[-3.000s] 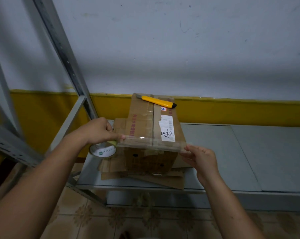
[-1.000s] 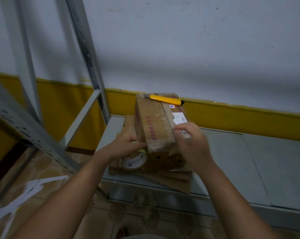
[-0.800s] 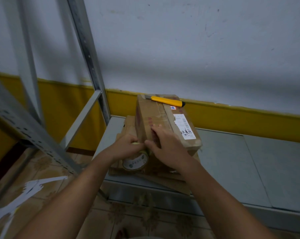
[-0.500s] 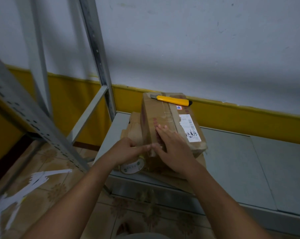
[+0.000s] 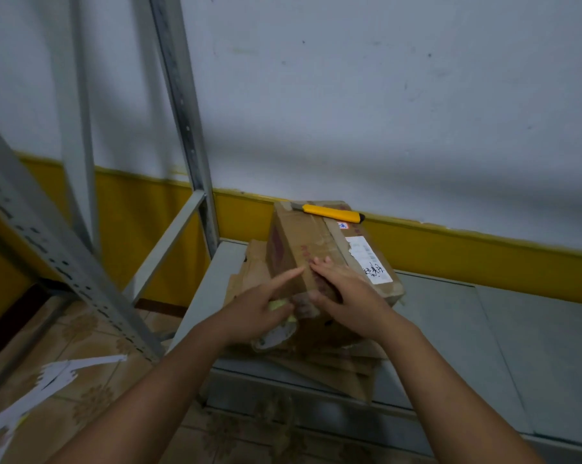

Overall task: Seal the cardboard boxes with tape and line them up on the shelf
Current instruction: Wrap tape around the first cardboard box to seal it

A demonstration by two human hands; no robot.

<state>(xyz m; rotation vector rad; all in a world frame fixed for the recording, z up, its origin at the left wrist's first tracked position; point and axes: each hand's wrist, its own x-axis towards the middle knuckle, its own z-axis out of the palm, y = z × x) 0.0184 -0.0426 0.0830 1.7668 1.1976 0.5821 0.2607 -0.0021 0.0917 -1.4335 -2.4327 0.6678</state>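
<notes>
Here, cardboard box [image 5: 303, 242] sat on flattened cardboard [image 5: 343, 366] on the shelf [image 5: 450, 329]. Right grip [image 5: 346, 296] lay flat, fingers [image 5: 321, 265] straight, on its top; left grip [image 5: 256, 313] held the tape roll [image 5: 276, 334], forefinger [image 5: 284, 277] touching the box's side.

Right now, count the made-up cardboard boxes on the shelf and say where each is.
1. The cardboard box sits at the left end of the shelf, on a pile of flattened cardboard. The pile may hold more, folded flat.
</notes>
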